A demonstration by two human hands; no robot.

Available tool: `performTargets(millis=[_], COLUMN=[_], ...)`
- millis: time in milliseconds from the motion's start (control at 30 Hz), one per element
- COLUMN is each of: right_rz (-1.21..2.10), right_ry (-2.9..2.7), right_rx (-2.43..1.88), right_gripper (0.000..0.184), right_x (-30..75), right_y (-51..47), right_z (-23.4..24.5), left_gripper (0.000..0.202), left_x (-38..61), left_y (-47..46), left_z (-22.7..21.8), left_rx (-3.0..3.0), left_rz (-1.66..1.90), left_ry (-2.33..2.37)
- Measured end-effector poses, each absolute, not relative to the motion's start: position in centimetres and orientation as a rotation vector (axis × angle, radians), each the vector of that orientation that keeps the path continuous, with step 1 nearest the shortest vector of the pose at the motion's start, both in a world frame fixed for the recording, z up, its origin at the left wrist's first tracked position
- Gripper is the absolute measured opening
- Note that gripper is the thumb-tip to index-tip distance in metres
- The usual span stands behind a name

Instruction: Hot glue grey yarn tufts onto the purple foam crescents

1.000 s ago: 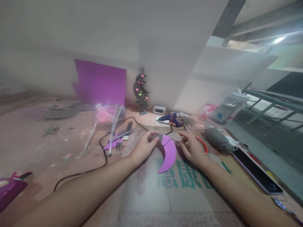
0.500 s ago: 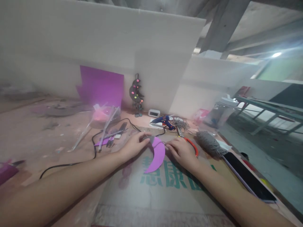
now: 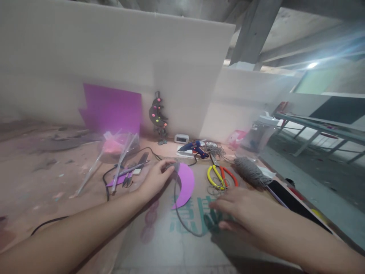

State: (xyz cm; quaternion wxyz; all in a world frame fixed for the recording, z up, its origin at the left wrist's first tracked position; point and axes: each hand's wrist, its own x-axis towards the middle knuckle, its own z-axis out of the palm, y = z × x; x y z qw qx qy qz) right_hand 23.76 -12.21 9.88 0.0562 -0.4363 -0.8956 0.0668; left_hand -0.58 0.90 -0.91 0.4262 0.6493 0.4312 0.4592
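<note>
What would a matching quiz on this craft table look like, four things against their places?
Things:
1. purple crescent
2. glue gun
3. grey yarn bundle
4. purple sheet

Places:
A. leaning on the back wall
B. at the fingertips of the left hand
C. just right of the yellow and red cutters
D. beside the small white clock

Pairs: 1-B, 2-D, 3-C, 4-A.

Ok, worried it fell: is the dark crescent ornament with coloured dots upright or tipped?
Upright: the dark crescent ornament stands on end by the white panel.
</note>
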Motion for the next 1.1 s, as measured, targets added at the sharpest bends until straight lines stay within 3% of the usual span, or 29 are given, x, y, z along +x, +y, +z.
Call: performTargets(millis=[233, 700, 800, 933, 1000, 1100], right_rz=[0.089, 0.302, 0.409, 0.544, 0.607, 0.628], right_ry=[-2.553, -2.363, -2.256, -2.060, -1.985, -1.947], right_rx=[-1.493, -1.465, -1.382, -1.309, -1.278, -1.274], right_gripper=[0.020, 0.025, 0.020, 0.032, 0.032, 0.031], right_x=[25.1, 21.1, 20.0, 20.0, 20.4, 20.6], right_y=[-7.7, -3.4, -1.9, -0.8, -0.6, -0.7], right_z=[8.7, 4.4, 3.1, 1.3, 0.8, 0.5], left_gripper=[0.030, 0.020, 0.020, 0.025, 0.033, 0.029], left_x=[-0.5, -0.3, -0.4, -0.3, -0.3, -0.3], left_y=[1.1, 1.1, 1.0, 0.9, 0.8, 0.7], left_z=[-1.2, -1.3, -1.1, -0.8, -0.6, -0.6], left_rx=[1.613, 1.605, 1.590, 1.577, 1.606, 1.716], left_rz=[1.154, 1.136, 1.130, 1.109, 1.039, 1.006], left_ry=[1.055, 0.986, 1.031, 1.027, 0.968, 0.926])
